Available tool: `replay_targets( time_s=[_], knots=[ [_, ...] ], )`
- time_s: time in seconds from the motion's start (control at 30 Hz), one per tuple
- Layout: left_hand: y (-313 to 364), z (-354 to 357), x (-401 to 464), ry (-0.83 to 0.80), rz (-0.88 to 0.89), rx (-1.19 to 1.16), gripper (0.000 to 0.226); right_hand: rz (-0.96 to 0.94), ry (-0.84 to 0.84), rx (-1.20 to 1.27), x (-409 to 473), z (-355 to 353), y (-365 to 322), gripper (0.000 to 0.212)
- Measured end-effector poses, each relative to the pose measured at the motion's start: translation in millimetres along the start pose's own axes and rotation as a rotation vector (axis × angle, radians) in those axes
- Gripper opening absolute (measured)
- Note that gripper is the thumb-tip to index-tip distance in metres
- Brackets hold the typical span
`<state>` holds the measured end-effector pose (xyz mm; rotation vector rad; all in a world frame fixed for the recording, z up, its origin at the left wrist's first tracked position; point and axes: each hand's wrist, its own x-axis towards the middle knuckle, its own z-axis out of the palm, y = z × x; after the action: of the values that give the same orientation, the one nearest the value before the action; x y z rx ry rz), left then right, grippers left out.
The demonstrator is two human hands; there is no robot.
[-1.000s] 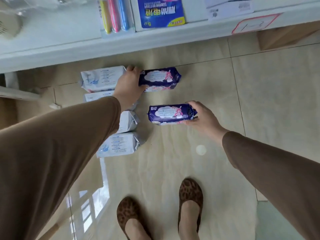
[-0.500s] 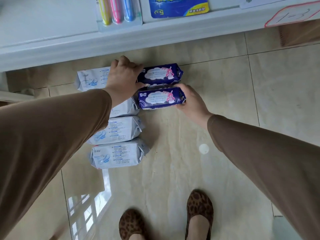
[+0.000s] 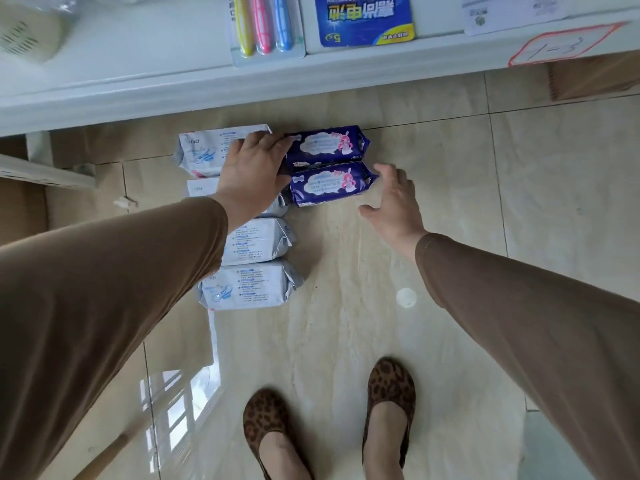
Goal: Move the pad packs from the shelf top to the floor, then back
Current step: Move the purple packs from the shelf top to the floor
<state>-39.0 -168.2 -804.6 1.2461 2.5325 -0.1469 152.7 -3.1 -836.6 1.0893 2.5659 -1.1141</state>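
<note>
Two dark purple pad packs lie side by side on the tiled floor, the far one [image 3: 327, 144] and the near one [image 3: 330, 183] touching. Left of them runs a column of several white pad packs, from the far one [image 3: 207, 148] to the nearest [image 3: 247, 285]. My left hand [image 3: 254, 171] rests flat with spread fingers over the white packs, its fingertips against the left ends of the purple packs. My right hand [image 3: 393, 199] hovers open just right of the near purple pack, holding nothing.
The white shelf top [image 3: 173, 81] spans the upper view, carrying a toothbrush pack [image 3: 265, 26], a blue battery card [image 3: 363, 19] and a red-edged label [image 3: 561, 45]. My two leopard-print shoes [image 3: 388, 393] stand on the tiles below. A cardboard box [image 3: 595, 76] sits far right.
My right hand brought the second purple pack up against the first, set it on the floor and let go. My left hand stayed pressed at the packs' left ends.
</note>
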Motion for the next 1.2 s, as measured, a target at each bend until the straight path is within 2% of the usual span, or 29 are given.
replay_targets(
  time_s=[0.23, 0.47, 0.9, 1.2],
  knots=[
    [60, -80, -93, -0.059, -0.047, -0.205, 0.056, -0.059, -0.063, -0.121, -84, -95, -45, 0.062],
    [130, -222, -175, -0.024, -0.1, -0.311, 0.053, -0.101, -0.066, -0.192, -178, -237, -112, 0.053],
    [207, -537, -277, 0.23, -0.038, -0.384, 0.059, -0.189, 0.137, -0.206, -333, -513, -266, 0.055],
    [253, -678, -261, 0.417, 0.077, -0.37, 0.058, -0.303, 0.275, -0.136, -341, -657, -303, 0.054]
  ],
)
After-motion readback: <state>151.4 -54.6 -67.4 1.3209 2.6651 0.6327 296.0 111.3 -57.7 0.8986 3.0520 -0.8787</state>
